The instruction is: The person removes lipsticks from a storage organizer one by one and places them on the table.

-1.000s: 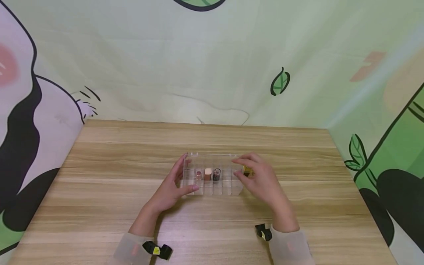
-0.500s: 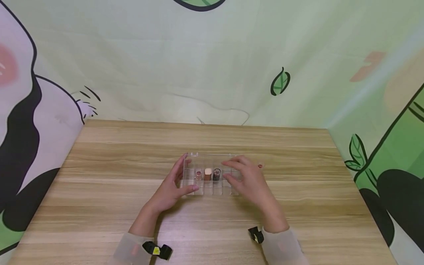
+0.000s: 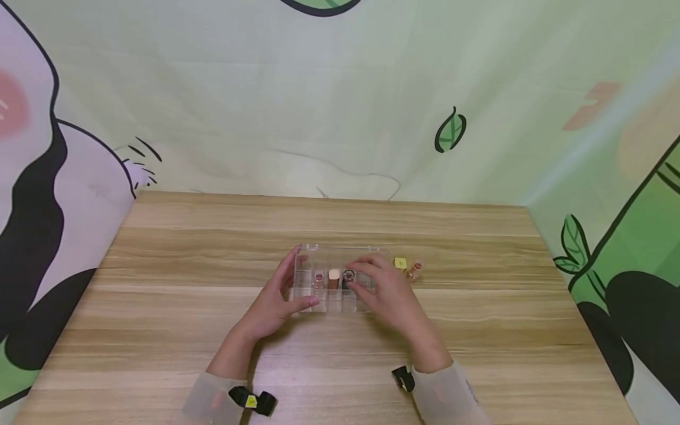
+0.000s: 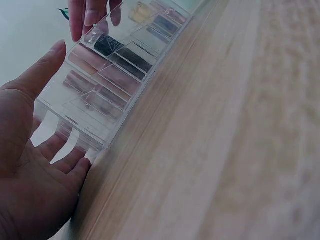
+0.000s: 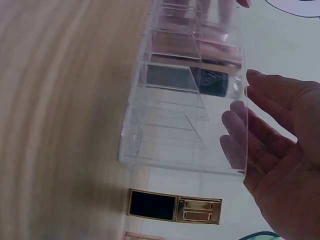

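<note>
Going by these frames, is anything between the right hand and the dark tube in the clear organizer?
Nothing visible is. The right hand is right at the top of the dark tube; whether they touch, I cannot tell. The clear organizer surrounds the tube at the sides, not over its top.

I can't read any txt from here: blk tube (image 4: 105,44) has a pale triangle-ish mark (image 4: 114,46) (feed's too blurry for me), tiny mark on yellow-topped tube (image 3: 400,263) illegible, same w/ yellow sticker (image 3: 251,401) on L wrist cam (image 3: 267,405).
</note>
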The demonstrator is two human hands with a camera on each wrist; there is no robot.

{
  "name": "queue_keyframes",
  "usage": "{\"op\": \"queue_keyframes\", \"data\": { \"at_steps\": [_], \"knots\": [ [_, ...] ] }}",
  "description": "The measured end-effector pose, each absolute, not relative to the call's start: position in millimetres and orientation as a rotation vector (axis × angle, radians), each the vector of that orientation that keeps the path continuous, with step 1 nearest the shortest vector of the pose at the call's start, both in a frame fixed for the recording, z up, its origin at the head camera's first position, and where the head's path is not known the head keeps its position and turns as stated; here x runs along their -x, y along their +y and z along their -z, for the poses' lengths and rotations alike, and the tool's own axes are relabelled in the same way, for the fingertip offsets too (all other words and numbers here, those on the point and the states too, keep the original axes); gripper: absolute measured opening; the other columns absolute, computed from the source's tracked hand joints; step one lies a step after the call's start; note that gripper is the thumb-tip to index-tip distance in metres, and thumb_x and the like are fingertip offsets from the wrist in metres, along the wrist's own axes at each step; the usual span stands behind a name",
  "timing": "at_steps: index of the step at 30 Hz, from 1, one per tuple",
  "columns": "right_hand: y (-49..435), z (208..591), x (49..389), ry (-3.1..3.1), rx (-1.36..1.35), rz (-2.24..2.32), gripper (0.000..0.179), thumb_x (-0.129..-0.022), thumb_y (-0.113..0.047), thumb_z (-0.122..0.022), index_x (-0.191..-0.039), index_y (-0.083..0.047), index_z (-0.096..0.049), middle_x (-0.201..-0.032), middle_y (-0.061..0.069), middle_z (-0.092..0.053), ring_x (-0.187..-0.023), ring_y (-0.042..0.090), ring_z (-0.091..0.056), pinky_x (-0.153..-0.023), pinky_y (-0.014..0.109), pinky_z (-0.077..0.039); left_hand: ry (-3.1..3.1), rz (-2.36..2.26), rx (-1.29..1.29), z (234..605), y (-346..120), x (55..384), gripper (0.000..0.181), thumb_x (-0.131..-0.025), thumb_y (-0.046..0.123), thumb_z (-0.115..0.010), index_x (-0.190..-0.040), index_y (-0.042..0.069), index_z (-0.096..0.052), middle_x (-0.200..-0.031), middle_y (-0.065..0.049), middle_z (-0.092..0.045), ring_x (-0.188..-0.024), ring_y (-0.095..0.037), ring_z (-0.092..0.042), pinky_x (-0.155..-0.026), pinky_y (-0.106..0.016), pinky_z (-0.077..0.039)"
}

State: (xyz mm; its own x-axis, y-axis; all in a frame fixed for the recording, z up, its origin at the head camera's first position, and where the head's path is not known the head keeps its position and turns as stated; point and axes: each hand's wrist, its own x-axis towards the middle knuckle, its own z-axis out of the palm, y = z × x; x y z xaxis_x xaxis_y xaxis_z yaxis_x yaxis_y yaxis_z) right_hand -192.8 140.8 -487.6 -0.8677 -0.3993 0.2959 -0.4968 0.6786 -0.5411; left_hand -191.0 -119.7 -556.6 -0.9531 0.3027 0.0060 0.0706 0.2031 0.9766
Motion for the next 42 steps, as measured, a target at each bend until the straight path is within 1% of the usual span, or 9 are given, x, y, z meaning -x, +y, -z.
{"op": "queue_keyframes", "data": {
  "at_steps": [3, 8, 12, 15, 25, 33, 37, 41, 42],
  "knots": [
    [138.2, 489.8, 192.8, -2.767, -0.745, -0.940, 0.031, -0.092, -0.016, -0.080, -0.122, -0.009, -0.075, -0.125, 0.006, -0.070, -0.120, 0.026, -0.064, -0.103, 0.044, -0.057, 2.286, -1.838, -0.362, 556.4, -119.5, 191.0, 0.108, -0.086, 0.027, -0.086, -0.166, 0.036, -0.014, -0.168, -0.004, -0.034, -0.159, -0.029, -0.025, -0.131, -0.052, -0.021],
    [135.5, 491.9, 191.5, -2.805, -0.744, -0.913, 0.031, -0.094, -0.017, -0.078, -0.124, -0.011, -0.075, -0.129, 0.005, -0.069, -0.122, 0.027, -0.065, -0.106, 0.046, -0.055, 2.285, -1.841, -0.360, 556.8, -119.6, 191.0, 0.107, -0.086, 0.027, -0.086, -0.165, 0.042, -0.015, -0.168, -0.004, -0.035, -0.158, -0.028, -0.026, -0.131, -0.052, -0.022],
    [134.6, 492.5, 190.8, -2.813, -0.726, -0.900, 0.030, -0.095, -0.017, -0.077, -0.124, -0.011, -0.075, -0.128, 0.004, -0.070, -0.121, 0.027, -0.066, -0.105, 0.046, -0.056, 2.287, -1.841, -0.372, 555.7, -119.5, 190.7, 0.108, -0.086, 0.027, -0.086, -0.166, 0.035, -0.015, -0.168, -0.006, -0.034, -0.158, -0.031, -0.026, -0.131, -0.054, -0.022],
    [134.1, 492.7, 190.7, -2.825, -0.701, -0.899, 0.029, -0.095, -0.017, -0.076, -0.124, -0.012, -0.075, -0.126, 0.005, -0.071, -0.120, 0.027, -0.067, -0.104, 0.047, -0.056, 2.288, -1.837, -0.371, 555.1, -119.6, 190.6, 0.109, -0.086, 0.027, -0.086, -0.167, 0.033, -0.014, -0.168, -0.006, -0.034, -0.158, -0.031, -0.026, -0.131, -0.054, -0.021],
    [133.0, 495.0, 191.2, -2.806, -0.629, -0.934, 0.027, -0.094, -0.016, -0.078, -0.120, -0.012, -0.076, -0.118, 0.005, -0.075, -0.112, 0.026, -0.071, -0.097, 0.046, -0.059, 2.284, -1.828, -0.352, 555.9, -120.0, 190.5, 0.108, -0.086, 0.028, -0.086, -0.167, 0.035, -0.014, -0.168, -0.003, -0.034, -0.159, -0.028, -0.025, -0.131, -0.052, -0.021],
    [133.1, 495.8, 191.4, -2.793, -0.617, -0.922, 0.024, -0.095, -0.016, -0.076, -0.118, -0.013, -0.077, -0.117, 0.004, -0.076, -0.111, 0.026, -0.072, -0.097, 0.046, -0.059, 2.288, -1.819, -0.345, 554.7, -120.2, 190.0, 0.107, -0.085, 0.030, -0.086, -0.164, 0.046, -0.014, -0.169, -0.003, -0.034, -0.159, -0.029, -0.025, -0.131, -0.052, -0.021],
    [132.5, 494.9, 191.2, -2.810, -0.600, -0.920, 0.024, -0.095, -0.016, -0.075, -0.119, -0.013, -0.076, -0.118, 0.005, -0.076, -0.112, 0.026, -0.072, -0.098, 0.046, -0.059, 2.291, -1.825, -0.365, 554.2, -120.6, 189.8, 0.108, -0.086, 0.027, -0.086, -0.165, 0.041, -0.014, -0.169, -0.007, -0.033, -0.159, -0.032, -0.025, -0.131, -0.054, -0.021],
    [132.3, 493.8, 191.0, -2.819, -0.591, -0.922, 0.023, -0.096, -0.016, -0.074, -0.119, -0.013, -0.076, -0.117, 0.005, -0.076, -0.111, 0.026, -0.072, -0.097, 0.046, -0.059, 2.290, -1.825, -0.368, 553.8, -120.8, 189.7, 0.108, -0.086, 0.026, -0.086, -0.166, 0.038, -0.014, -0.169, -0.007, -0.032, -0.159, -0.033, -0.024, -0.131, -0.055, -0.020],
    [132.4, 493.6, 191.0, -2.820, -0.589, -0.923, 0.023, -0.096, -0.016, -0.074, -0.119, -0.013, -0.076, -0.117, 0.005, -0.076, -0.111, 0.026, -0.072, -0.097, 0.046, -0.060, 2.290, -1.824, -0.367, 553.7, -120.8, 189.8, 0.108, -0.086, 0.026, -0.086, -0.166, 0.039, -0.014, -0.169, -0.006, -0.032, -0.159, -0.032, -0.024, -0.131, -0.055, -0.020]
  ]
}}
